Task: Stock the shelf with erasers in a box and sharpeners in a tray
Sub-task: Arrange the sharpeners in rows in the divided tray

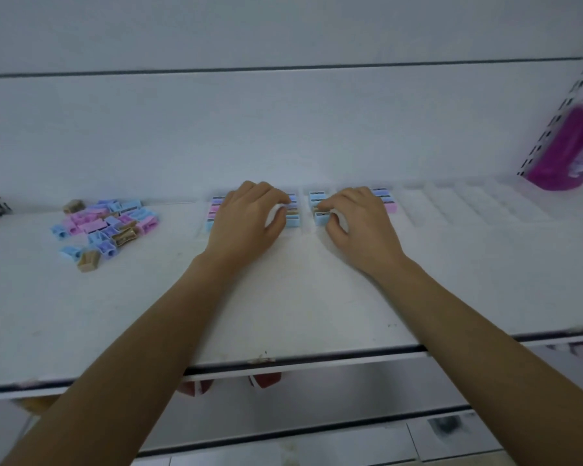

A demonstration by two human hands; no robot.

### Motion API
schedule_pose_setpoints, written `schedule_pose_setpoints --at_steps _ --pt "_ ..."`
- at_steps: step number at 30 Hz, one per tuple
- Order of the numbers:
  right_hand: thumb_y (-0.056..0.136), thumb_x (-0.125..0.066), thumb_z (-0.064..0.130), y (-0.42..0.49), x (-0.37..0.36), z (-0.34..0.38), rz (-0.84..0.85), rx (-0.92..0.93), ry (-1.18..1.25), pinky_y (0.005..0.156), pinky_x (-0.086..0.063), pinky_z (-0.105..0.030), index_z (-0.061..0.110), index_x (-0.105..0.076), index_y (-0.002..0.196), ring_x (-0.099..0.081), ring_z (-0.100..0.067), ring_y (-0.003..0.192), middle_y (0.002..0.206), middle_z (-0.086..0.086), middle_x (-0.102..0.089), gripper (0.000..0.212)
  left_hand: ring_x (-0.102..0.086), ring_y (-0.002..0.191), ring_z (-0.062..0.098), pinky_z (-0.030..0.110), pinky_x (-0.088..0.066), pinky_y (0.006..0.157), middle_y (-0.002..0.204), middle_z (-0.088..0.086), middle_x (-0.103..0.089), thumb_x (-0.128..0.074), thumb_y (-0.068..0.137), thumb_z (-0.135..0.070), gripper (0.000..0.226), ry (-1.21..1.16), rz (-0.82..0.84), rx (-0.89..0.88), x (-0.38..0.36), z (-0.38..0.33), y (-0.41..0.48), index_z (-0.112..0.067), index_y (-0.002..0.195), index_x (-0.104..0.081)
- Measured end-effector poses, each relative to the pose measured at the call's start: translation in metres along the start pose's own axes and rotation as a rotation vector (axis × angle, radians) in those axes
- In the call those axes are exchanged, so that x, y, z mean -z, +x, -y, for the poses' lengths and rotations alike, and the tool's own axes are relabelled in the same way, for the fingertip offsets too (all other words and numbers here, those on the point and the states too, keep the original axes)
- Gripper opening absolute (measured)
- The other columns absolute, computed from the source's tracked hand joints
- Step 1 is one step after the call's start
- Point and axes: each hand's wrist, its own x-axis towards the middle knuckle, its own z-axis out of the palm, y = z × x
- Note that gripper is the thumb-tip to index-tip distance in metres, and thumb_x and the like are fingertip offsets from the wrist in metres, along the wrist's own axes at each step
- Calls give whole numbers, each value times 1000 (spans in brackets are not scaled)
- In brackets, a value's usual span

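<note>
Filling the tray seems about a third done: the right hand pinches a sharpener at one row, the left hand lies curled on the next row, grip impossible to tell, a pile waits left of it, slots right of both hands are empty, no erasers visible.

Two bare arms are showing, and no cloth is covering them. The left hand and the right hand are bare too, with knuckles making small bumps. The left arm and the right arm are looking long and smooth, getting wider toward the bottom edge.
</note>
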Motion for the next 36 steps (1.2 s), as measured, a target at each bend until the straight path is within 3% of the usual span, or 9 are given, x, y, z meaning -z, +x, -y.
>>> schedule_pose_setpoints --at_steps 7,12,16,20,23,26,30,36 --pt "78 -41 16 -5 1 21 69 74 223 80 -38 -29 8 -68 93 -59 -29 87 89 -6 -67 32 -57 87 28 33 -42 73 93 7 -66 -47 85 -20 23 96 -122 149 41 6 -16 -11 97 -65" --pt "84 -49 10 0 8 54 285 186 412 83 -44 -25 10 -66 103 -58 -15 92 99 4 -63 25 -57 89 28 27 -36 71 93 7 -65 -55 86 -12 16 191 -180 317 79 12 -52 -9 99 -65" --pt "89 -51 12 8 10 88 455 299 409 85 -45 -27 18 -62 110 -57 -8 93 106 5 -62 24 -54 95 25 28 -35 72 99 6 -62 -54 89 -16 17 255 -178 472 115 18 -81 -12 103 -63" --pt "91 -49 18 23 4 115 556 370 386 82 -47 -30 21 -58 114 -56 -8 90 104 8 -58 25 -57 89 19 29 -41 70 102 5 -59 -52 90 -17 16 287 -182 532 154 26 -100 -13 102 -61" --pt "91 -48 20 33 -8 134 585 400 322 78 -45 -27 21 -55 117 -54 -8 88 107 6 -56 27 -54 84 10 28 -41 72 109 3 -57 -52 90 -18 17 289 -163 561 177 34 -112 -13 104 -61" --pt "92 -48 24 38 -23 154 619 391 259 81 -46 -33 19 -50 120 -53 -12 93 114 2 -53 29 -58 85 12 31 -45 77 115 4 -55 -53 90 -18 21 274 -130 593 195 46 -123 -13 108 -60" --pt "92 -49 25 35 -41 193 643 361 245 80 -40 -27 22 -46 126 -49 -10 93 121 3 -49 34 -58 87 12 32 -46 83 121 5 -52 -53 90 -18 25 249 -81 612 221 63 -140 -14 114 -58" --pt "91 -51 23 27 -58 236 648 257 185 87 -41 -32 18 -47 126 -51 -16 100 125 -2 -48 36 -58 96 14 35 -46 90 128 5 -46 -51 91 -17 31 193 146 556 243 96 -166 -16 123 -52"
